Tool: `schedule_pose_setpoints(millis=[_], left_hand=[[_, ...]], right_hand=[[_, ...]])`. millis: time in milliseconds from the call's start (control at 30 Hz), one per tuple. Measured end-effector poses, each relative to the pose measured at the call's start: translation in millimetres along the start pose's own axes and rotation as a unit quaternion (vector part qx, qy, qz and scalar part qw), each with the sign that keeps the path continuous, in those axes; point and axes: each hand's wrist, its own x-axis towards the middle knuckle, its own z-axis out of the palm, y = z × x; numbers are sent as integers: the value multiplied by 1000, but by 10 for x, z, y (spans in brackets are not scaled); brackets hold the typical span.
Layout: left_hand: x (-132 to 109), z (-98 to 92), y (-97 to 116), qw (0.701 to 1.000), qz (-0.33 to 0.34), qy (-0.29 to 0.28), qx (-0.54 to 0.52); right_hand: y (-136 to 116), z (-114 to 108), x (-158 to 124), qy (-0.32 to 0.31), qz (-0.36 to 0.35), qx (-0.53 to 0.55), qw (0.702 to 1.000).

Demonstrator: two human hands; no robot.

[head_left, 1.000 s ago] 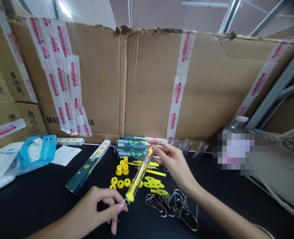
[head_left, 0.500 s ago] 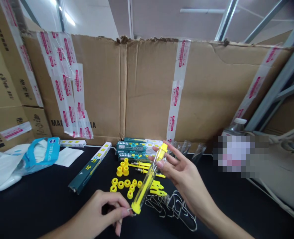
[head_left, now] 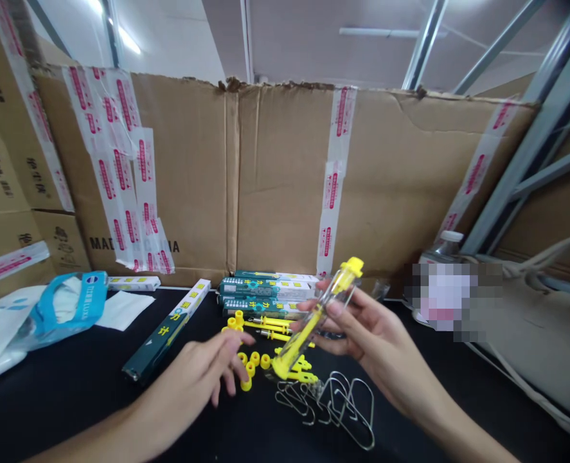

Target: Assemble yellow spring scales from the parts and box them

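Observation:
My right hand is closed around the upper part of a spring scale, a clear tube with a yellow strip inside and yellow ends. The scale is tilted, its top leaning to the right. My left hand holds nothing; its fingers are apart over small yellow rings, partly covering them. Yellow rods with metal tips lie behind the scale, and flat yellow pieces lie near its lower end. Bent metal hooks are heaped below my right hand.
Several green and white boxes are stacked at the back, with a single box slanting at left. A tissue pack and white paper lie farther left. A bottle stands at right before the cardboard wall.
My left hand has let go of the metal hook at the scale's lower end and moved up and away to the rings. My right hand has shifted slightly right and raised the scale.

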Motion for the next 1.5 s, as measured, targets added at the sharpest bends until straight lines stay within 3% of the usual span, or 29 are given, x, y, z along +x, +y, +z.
schedule_pose_setpoints(millis=[200, 333, 467, 600, 767, 933, 1167, 1367, 1500], left_hand=[[685, -362, -185, 973, 49, 130, 182], [1083, -397, -423, 956, 60, 149, 247], [1172, -328, -564, 953, 49, 141, 264], [1123, -347, -599, 958, 59, 130, 248], [1072, -584, -555, 958, 51, 168, 227], [695, -751, -481, 966, 40, 172, 190], [19, -663, -681, 964, -70, 214, 145], [-112, -655, -641, 956, -121, 233, 133], [-155, -667, -775, 958, -148, 224, 102]], right_hand=[[-77, -118, 33, 74, -38, -16, 996], [-43, -219, 33, 95, -35, 0, 995], [-63, -330, 29, 89, -21, 42, 995], [-74, -392, 26, 69, 1, 68, 995], [-55, -362, 4, 49, 3, 80, 996], [-61, -377, -13, 20, -15, 94, 995], [-168, -378, -54, 16, -31, 119, 992], [-148, -310, -94, 61, -17, 114, 992], [-81, -270, -96, 66, -39, 127, 989]])
